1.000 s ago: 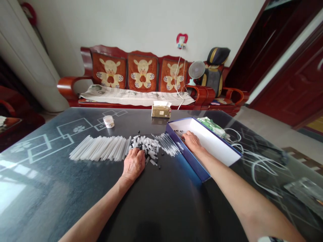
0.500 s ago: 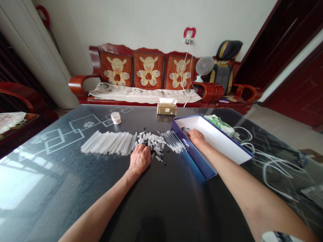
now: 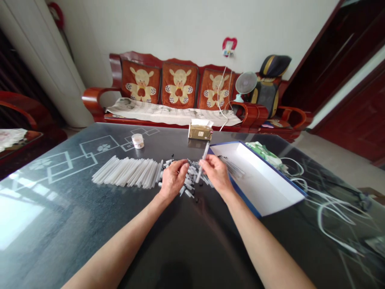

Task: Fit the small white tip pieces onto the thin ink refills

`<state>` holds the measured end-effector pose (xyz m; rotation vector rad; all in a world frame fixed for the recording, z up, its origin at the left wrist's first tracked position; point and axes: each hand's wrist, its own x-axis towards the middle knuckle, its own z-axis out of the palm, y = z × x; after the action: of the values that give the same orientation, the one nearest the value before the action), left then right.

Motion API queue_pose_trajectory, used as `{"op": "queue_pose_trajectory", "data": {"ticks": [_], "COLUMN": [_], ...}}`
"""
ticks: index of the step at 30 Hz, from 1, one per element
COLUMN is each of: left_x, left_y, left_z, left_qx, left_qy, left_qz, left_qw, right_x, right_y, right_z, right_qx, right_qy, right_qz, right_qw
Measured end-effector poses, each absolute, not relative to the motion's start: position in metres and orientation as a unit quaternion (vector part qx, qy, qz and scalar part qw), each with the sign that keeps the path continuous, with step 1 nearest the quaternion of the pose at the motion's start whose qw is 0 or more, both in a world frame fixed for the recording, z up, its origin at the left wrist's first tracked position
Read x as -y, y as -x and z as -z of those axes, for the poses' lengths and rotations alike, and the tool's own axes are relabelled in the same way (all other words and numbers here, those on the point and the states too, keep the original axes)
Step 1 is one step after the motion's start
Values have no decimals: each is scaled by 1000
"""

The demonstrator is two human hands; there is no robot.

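Observation:
My right hand (image 3: 216,173) pinches a thin transparent plastic tube (image 3: 202,162), which tilts up from its fingers. My left hand (image 3: 173,180) sits at the edge of a heap of small white-and-black plastic parts (image 3: 189,185), its fingertips close to my right hand. Whether those fingertips hold anything is hidden. Thin pen refills (image 3: 197,166) lie partly under both hands. To the left is a neat row of translucent white tubes (image 3: 128,172). More refills (image 3: 231,166) lie inside a blue-edged white box (image 3: 258,180) to my right.
The dark glass-topped table (image 3: 60,212) carries a tissue box (image 3: 200,131) and a small lidded jar (image 3: 137,141) beyond the parts. A green-and-white packet (image 3: 263,154) and a white cable (image 3: 325,212) lie to the right. A red wooden sofa (image 3: 180,120) stands behind.
My right hand has left the box and moved left over the parts, now pinching the tube. My left hand has lifted from the heap, its fingers closing inward. The view has shifted slightly.

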<state>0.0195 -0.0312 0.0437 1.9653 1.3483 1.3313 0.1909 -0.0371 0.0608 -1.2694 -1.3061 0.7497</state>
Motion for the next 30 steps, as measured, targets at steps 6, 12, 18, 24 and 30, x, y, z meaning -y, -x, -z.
{"op": "queue_pose_trajectory", "data": {"ticks": [6,12,18,24,30], "left_x": [24,25,28,27,22], "left_y": [-21,-18,-11,-12,-14], "left_z": [-34,-34,-25,-12,-5], "left_qx": [-474,-485,-498,-469,-450], "left_qy": [-649,-685,-799,-830,-820], "left_qz": [-478,-449,-335,-290,-327], "left_qw": [356,305,-16,-85,-134], "right_x": [57,59,44,37,37], "right_y": [-126,-132,-155,-158,-160], "right_z": [-16,-21,-15,-8,-12], "right_qx": [540,586,512,495,487], "right_qy": [484,492,526,550,557], "right_qz": [-436,-384,-362,-382,-406], "right_qw": [533,516,575,554,537]}}
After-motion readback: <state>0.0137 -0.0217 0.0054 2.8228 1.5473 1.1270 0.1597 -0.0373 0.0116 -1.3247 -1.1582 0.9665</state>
